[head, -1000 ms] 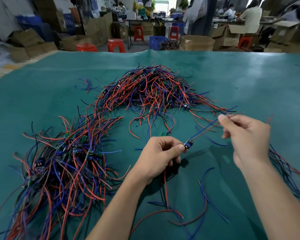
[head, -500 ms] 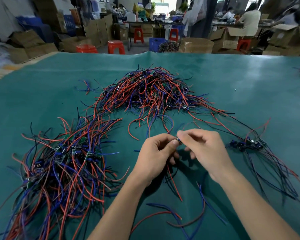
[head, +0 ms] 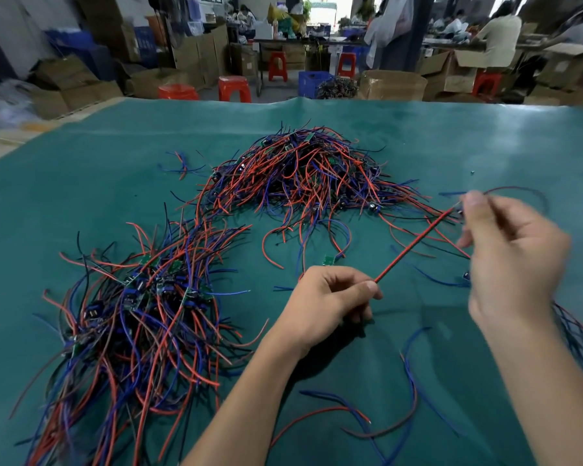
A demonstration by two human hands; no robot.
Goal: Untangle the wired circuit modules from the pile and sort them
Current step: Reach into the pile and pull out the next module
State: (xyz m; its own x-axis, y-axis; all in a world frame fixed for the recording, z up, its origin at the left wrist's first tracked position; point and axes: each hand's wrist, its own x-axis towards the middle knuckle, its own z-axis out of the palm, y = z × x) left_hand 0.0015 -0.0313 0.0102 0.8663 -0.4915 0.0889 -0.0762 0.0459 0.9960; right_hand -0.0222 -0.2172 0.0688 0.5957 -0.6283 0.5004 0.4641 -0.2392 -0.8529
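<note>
My right hand (head: 512, 264) is motion-blurred, so its pinch on the far end of the twisted red-and-dark wire pair (head: 414, 245) is hard to confirm. My left hand (head: 327, 304) pinches the near end, fingers curled. The pair stretches taut above the teal table mat (head: 81, 183), in front of the tangled red-and-blue wire pile (head: 303, 176).

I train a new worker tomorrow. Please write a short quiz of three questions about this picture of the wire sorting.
1. True or false: the left hand and right hand hold a twisted red-black wire pair taut between them.
2. What colour is the table cover?
A. teal
B. white
C. yellow
3. Where does the far wire pile lie relative to the left hand: beyond it or nearer the person?

Key: 1 true; 2 A; 3 beyond it.
</note>
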